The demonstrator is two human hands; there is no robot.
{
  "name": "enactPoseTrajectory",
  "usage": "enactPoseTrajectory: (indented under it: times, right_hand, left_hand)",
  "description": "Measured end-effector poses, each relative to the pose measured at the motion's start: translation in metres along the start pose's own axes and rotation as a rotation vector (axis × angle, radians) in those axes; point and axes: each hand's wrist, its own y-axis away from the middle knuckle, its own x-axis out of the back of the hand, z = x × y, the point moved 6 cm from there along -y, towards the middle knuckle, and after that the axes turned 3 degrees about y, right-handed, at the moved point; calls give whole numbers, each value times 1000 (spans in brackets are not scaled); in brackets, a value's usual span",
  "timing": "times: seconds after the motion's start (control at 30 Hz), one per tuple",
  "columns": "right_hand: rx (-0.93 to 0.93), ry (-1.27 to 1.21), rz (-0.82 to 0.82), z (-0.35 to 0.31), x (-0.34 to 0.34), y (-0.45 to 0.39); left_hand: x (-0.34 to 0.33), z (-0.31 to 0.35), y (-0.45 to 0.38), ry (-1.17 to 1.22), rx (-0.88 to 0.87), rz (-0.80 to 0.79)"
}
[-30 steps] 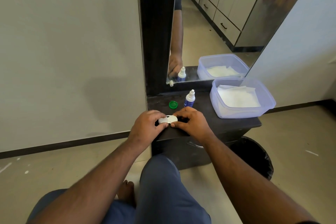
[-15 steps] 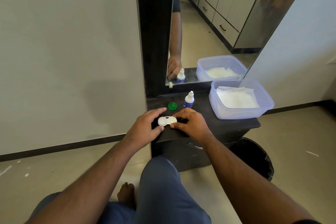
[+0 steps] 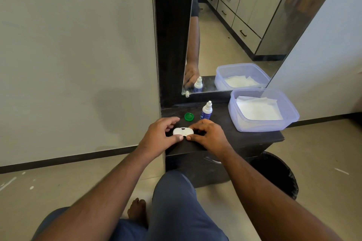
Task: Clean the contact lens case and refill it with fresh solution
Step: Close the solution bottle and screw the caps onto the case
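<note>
From the head camera, a white contact lens case (image 3: pixel 183 131) lies flat on the dark tabletop (image 3: pixel 244 137) near its front edge, with both hands closed in on it from either side. The left hand (image 3: pixel 158 137) sits at the case's 9 o'clock, thumb tip pressed against the near edge and the forefinger reaching over toward the far side, so the case's left well is pinched between them. The right hand (image 3: pixel 209 135) is at 3 o'clock, its curled fingers and thumb gripping the right end of the case; the two thumbs nearly meet at the case's 6 o'clock. A small dark patch shows on the case's far edge (whether it is an opening or a shadow cannot be told). At about 12 o'clock from the case, just beyond the fingertips, a green cap (image 3: pixel 189 117) lies flat on the tabletop, and beside it at 1 o'clock a small blue solution bottle (image 3: pixel 206 111) with a white nozzle stands upright. Well off at 3 o'clock, a clear plastic tub (image 3: pixel 290 121) holds white tissues (image 3: pixel 257 108). A mirror (image 3: pixel 235 25) rises behind the tabletop at 12 o'clock, repeating the bottle and tub. A black bin (image 3: pixel 278 174) stands on the floor at 4 o'clock.
</note>
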Motion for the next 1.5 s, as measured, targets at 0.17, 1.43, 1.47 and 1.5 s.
enactPoseTrajectory:
  times: [0.17,1.43,1.47,1.5]
  right_hand:
    - [7,8,-8,0,0,-1]
    - [-112,256,-78,-2,12,-2]
    - [-116,280,-53,1,16,2]
    - [-127,294,-39,1,21,7]
  left_hand:
    - [-4,10,-3,-194,-21,83]
    - [-8,16,-4,-309,-26,-23]
    - [-8,16,-4,-304,-28,-21]
    - [-8,15,-4,-301,-29,-20]
